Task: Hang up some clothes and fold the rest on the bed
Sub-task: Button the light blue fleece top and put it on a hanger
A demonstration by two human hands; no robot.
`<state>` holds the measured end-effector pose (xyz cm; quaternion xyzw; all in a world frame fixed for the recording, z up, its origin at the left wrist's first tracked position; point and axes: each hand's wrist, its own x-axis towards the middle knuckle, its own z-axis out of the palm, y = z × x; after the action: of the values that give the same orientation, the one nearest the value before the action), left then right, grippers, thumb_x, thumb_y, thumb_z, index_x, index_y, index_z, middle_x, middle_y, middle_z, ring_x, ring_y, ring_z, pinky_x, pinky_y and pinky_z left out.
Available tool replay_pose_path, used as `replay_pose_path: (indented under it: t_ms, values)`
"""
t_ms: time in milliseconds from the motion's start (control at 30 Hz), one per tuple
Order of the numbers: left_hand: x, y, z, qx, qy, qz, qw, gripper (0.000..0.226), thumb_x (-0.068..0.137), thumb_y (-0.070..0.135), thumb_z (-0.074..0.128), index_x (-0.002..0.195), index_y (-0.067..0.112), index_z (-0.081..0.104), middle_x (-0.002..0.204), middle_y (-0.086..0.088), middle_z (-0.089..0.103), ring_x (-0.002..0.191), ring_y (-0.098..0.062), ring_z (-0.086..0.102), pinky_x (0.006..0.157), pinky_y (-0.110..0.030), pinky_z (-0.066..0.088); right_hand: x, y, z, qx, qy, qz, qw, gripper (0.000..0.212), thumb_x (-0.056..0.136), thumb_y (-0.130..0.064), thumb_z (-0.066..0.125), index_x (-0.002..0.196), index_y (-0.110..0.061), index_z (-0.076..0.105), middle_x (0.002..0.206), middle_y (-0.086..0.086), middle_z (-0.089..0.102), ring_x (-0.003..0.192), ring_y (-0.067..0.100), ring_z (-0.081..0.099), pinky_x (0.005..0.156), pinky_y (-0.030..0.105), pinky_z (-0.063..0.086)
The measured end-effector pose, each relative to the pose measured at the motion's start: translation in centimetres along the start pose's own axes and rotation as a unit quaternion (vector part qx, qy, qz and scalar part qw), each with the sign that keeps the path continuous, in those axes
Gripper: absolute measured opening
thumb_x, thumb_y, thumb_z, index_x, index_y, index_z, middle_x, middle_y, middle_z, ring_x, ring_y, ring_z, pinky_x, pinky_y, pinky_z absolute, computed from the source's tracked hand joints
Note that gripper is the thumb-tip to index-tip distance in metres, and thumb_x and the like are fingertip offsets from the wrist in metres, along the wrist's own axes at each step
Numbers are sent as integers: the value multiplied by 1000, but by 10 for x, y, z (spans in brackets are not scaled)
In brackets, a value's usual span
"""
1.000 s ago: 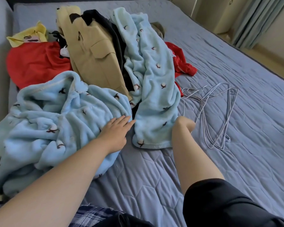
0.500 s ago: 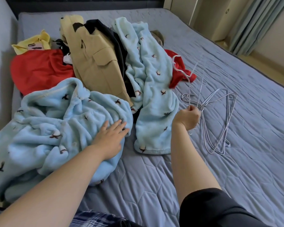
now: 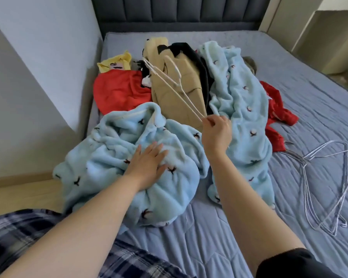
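Left hand [image 3: 149, 163]: laid flat, fingers straight and slightly spread, palm down on the near fleece [image 3: 117, 157]. That fleece, pale blue, is bunched at 8 o'clock of the frame, at the bed's [image 3: 209, 227] left edge.

Right hand [image 3: 216, 131]: raised above the clothes near frame centre, fingers curled, pinching one end of a white hanger [image 3: 178, 85]. The hanger runs from the hand toward 11 o'clock, clear of the clothes, hook uppermost. The held part is blurred; it appears to be a shoulder corner.

Clothes pile: lies at 12 o'clock of the hands. A tan jacket [image 3: 167, 101] sits in the middle, directly behind the hanger. A black garment [image 3: 197, 63] lies along its right side. A second fleece [image 3: 243, 109] stretches from 1 o'clock down to 5 o'clock of the right hand. A red garment [image 3: 119, 91] lies at 10 o'clock with a yellow one [image 3: 115, 63] touching its far edge. Another red piece [image 3: 277, 109] shows at 3 o'clock, beside the second fleece.

Spare hangers [image 3: 306, 187]: a loose heap of wire ones on the bare bed at 4 o'clock, well apart from both hands.
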<state>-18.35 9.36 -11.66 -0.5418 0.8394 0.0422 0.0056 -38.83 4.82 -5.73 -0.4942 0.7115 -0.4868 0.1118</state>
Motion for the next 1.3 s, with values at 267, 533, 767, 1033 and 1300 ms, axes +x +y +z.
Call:
replay_pose_path:
  t_ms: [267, 533, 767, 1033, 1300]
  values:
    - [-61, -89, 9, -267, 100, -297, 911, 31, 97, 23, 43, 81, 7, 64, 81, -6, 63, 79, -24, 59, 66, -33, 43, -12, -37, 63, 27, -52, -21, 998, 20, 88, -8, 44, 72, -14, 55, 66, -3, 54, 65, 14, 44, 52, 29, 28]
    - [-46, -123, 13, -411, 135, -462, 775, 44, 95, 51, 40, 98, 12, 59, 90, -5, 62, 85, -26, 57, 73, -33, 41, -30, -28, 124, -194, -241, -20, 951, 31, 88, -17, 47, 116, -12, 59, 114, 11, 63, 113, 31, 49, 90, 39, 38]
    - [-26, -150, 14, -470, 77, -528, 703, 50, 81, 63, 54, 72, 14, 55, 69, 1, 57, 63, -16, 54, 54, -29, 40, -29, -50, 164, -232, -240, -46, 942, 36, 94, -40, 45, 117, -17, 58, 114, 8, 62, 115, 29, 48, 91, 40, 32]
    - [-14, -173, 3, -711, 224, -496, 445, 11, 84, 22, 58, 74, 17, 61, 88, -9, 64, 88, -29, 62, 88, -45, 52, -11, -75, 159, -85, -97, -118, 985, 45, 94, -25, 55, 54, -15, 36, 63, 9, 51, 76, 28, 43, 76, 37, 26]
    - [-27, -179, -26, -663, 368, -483, 439, 19, 89, 25, 51, 96, 9, 60, 96, -7, 65, 90, -23, 60, 79, -35, 51, 17, -72, 141, -53, -107, -129, 984, 44, 91, -13, 55, 51, -9, 37, 53, 7, 43, 72, 29, 40, 77, 42, 33]
